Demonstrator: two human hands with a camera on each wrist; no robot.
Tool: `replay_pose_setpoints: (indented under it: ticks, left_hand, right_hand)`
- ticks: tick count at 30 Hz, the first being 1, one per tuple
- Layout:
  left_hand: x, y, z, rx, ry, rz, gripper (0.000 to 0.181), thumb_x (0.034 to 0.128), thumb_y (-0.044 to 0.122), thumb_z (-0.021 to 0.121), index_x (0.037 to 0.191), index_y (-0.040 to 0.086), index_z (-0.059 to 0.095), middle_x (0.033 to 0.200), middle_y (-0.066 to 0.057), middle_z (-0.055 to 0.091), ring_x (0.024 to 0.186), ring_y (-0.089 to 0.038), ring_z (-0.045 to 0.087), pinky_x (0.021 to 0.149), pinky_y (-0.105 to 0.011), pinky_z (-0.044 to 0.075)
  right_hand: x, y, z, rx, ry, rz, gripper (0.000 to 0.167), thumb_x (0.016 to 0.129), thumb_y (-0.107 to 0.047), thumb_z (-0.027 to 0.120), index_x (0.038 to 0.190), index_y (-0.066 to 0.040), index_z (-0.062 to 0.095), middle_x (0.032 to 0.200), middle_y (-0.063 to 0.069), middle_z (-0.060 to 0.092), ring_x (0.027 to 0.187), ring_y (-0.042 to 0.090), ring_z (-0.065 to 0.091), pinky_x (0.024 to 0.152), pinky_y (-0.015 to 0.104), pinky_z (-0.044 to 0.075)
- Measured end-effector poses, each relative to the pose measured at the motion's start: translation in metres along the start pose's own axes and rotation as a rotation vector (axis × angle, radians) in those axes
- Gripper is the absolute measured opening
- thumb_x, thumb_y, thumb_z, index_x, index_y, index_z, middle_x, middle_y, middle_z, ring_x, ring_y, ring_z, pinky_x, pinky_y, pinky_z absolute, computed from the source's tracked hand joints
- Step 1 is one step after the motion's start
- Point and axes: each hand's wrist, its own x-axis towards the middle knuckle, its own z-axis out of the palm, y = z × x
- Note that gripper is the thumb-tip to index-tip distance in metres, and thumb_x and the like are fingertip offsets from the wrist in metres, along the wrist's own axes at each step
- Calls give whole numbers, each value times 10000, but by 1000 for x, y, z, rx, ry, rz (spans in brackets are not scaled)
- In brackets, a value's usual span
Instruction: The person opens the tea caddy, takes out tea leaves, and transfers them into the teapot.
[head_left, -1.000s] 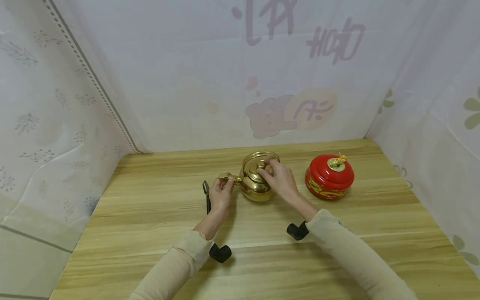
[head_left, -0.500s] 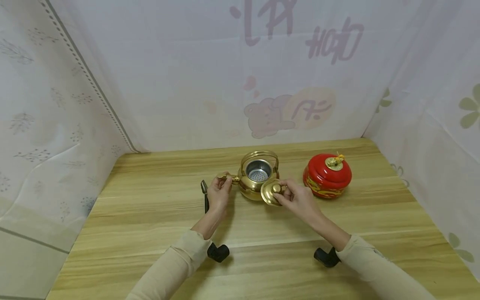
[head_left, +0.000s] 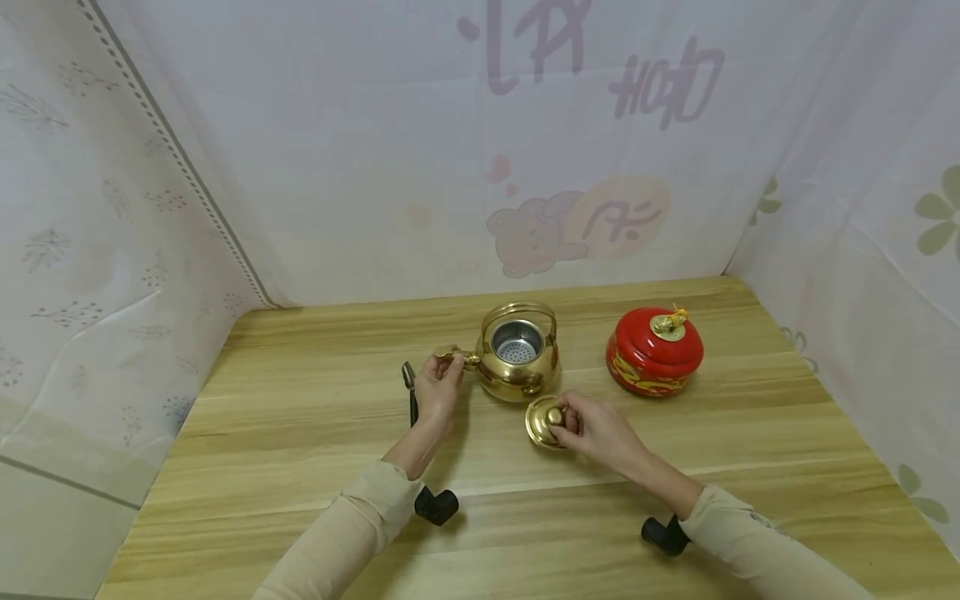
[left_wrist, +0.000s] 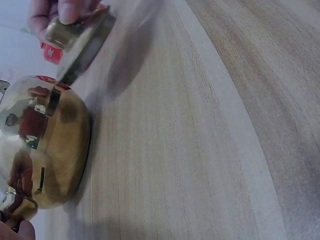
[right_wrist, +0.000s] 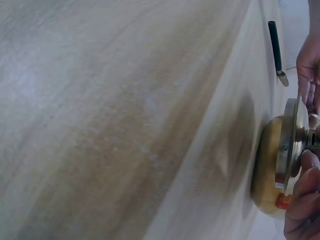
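A brass teapot (head_left: 501, 377) stands on the table, its top uncovered and its arched handle (head_left: 525, 307) upright. Inside its mouth sits a perforated metal strainer (head_left: 517, 351). My left hand (head_left: 437, 392) pinches the thin spout at the pot's left. In front of the pot, my right hand (head_left: 600, 427) holds the round brass lid (head_left: 537, 423) by its knob. The left wrist view shows that lid (left_wrist: 82, 56) tilted and apart from the tabletop, its shadow below. In the right wrist view, the lid (right_wrist: 290, 145) partly covers the pot behind it.
To the pot's right stands a red lidded jar (head_left: 651, 360) with gold patterns and a yellow figure on top. A black-handled metal-tipped tool (head_left: 413, 404) lies left of my left hand, partly hidden by it. Printed curtains (head_left: 360, 183) border the table's back and sides.
My right hand has lifted the lid off the teapot and brought it toward me, baring the strainer. My left hand has stayed at the spout.
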Motion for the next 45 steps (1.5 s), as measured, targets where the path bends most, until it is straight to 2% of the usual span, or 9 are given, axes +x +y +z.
replay_pose_setpoints:
  ticks: [12, 16, 23, 28, 38, 45]
  left_hand:
    - [-1, 1, 0, 6, 10, 6, 290, 933, 70, 575, 1207, -26, 576, 1161, -189, 618, 830, -8, 551, 683, -99, 458]
    - [-1, 1, -1, 2, 3, -3, 302, 936, 73, 571, 1221, -25, 568, 1185, -179, 611, 850, -9, 550, 706, -104, 464]
    - [0, 0, -1, 7, -1, 0, 323, 939, 87, 570, 1240, -28, 555, 1121, -146, 625, 844, -38, 549, 686, -115, 460]
    - [-1, 1, -1, 16, 4, 3, 310, 936, 80, 572, 1227, -29, 565, 1139, -164, 625, 838, -20, 547, 693, -115, 460]
    - [0, -1, -2, 4, -15, -11, 334, 944, 116, 570, 1249, -20, 549, 1194, -170, 604, 966, -95, 588, 824, -182, 502]
    - [0, 0, -1, 17, 4, -5, 321, 939, 110, 576, 1236, -11, 566, 1185, -195, 603, 876, -37, 561, 726, -123, 473]
  right_hand:
    - [-2, 10, 10, -26, -24, -40, 198, 778, -143, 763, 933, -100, 647, 672, -99, 546, 570, -35, 445, 479, 148, 389]
    - [-2, 11, 12, -32, -35, -33, 189, 781, -142, 760, 924, -97, 646, 671, -92, 546, 577, -34, 445, 487, 150, 384]
    - [-2, 12, 13, -38, -46, -19, 183, 781, -146, 759, 914, -98, 643, 678, -70, 548, 589, -17, 454, 501, 154, 382]
    - [-1, 13, 15, -41, -43, -16, 180, 778, -145, 759, 910, -101, 646, 671, -76, 544, 583, -22, 449, 496, 152, 377]
    - [-1, 16, 16, -38, -36, -30, 172, 776, -142, 764, 902, -103, 653, 678, -63, 559, 594, 3, 480, 506, 152, 388]
    - [-1, 17, 17, -32, -36, -24, 171, 775, -134, 764, 904, -94, 659, 674, -77, 549, 593, -14, 466, 506, 152, 391]
